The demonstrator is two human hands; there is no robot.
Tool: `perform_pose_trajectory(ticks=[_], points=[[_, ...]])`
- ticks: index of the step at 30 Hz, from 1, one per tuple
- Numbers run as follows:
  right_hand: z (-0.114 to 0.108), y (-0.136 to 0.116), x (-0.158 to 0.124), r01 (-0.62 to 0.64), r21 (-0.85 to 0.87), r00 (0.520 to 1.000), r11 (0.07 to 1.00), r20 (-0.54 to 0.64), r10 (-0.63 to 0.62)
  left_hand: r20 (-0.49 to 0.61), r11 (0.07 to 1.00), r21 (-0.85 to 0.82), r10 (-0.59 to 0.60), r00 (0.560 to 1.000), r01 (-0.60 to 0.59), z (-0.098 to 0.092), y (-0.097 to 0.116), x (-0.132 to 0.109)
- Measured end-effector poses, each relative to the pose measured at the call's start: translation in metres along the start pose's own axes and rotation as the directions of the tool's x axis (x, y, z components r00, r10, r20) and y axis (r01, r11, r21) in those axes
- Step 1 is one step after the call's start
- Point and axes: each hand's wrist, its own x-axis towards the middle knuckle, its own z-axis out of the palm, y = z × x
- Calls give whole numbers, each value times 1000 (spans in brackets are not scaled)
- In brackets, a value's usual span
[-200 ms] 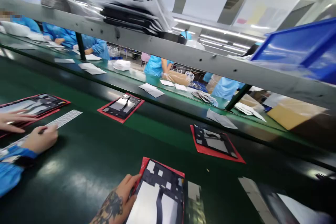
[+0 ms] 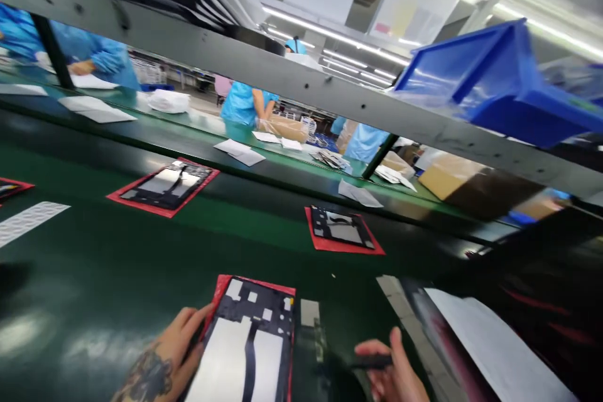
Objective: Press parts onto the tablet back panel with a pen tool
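My left hand (image 2: 172,352), tattooed at the wrist, grips the left edge of an open-backed tablet (image 2: 264,308). The tablet has white battery panels and a black strip down its middle, and lies on a red sheet (image 2: 221,282). Its near end is cut off by the frame. My right hand (image 2: 396,374) is to the right, apart from the tablet, with a thin dark tool (image 2: 372,362) between its fingers; whether it is a pen or tweezers I cannot tell. Between tablet and right hand lies a clear strip with a pale patch (image 2: 309,313).
More tablets on red sheets lie on the green belt, one at left (image 2: 167,185) and one at right (image 2: 346,229). White sheets (image 2: 499,333) are stacked at right. A metal shelf beam (image 2: 282,72) crosses above, carrying a blue bin (image 2: 475,75). People in blue work beyond.
The view has swung right, so the scene sits further left. My right hand with the dark tool has come into view. The co-worker's hands at left are out of frame. My left hand stays on the tablet.
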Motion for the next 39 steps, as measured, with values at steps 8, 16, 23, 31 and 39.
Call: perform_pose_trajectory(ticks=[8, 16, 23, 31, 39], points=[[30, 0, 40, 151, 111, 988, 982, -36, -147, 505, 840, -25, 479, 718, -543, 55, 91, 53], [34, 19, 46, 218, -6, 975, 976, -47, -218, 578, 788, -174, 567, 587, -590, 69, 113, 85], [38, 39, 57, 278, -117, 930, 953, -217, -297, 648, 817, -155, 509, 566, -556, 83, 109, 86], [40, 45, 57, 318, -88, 929, 944, -168, -329, 656, 809, -178, 522, 545, -561, 91, 102, 88], [46, 26, 51, 225, 71, 956, 972, -207, -206, 601, 783, -120, 547, 583, -610, 97, 99, 80]])
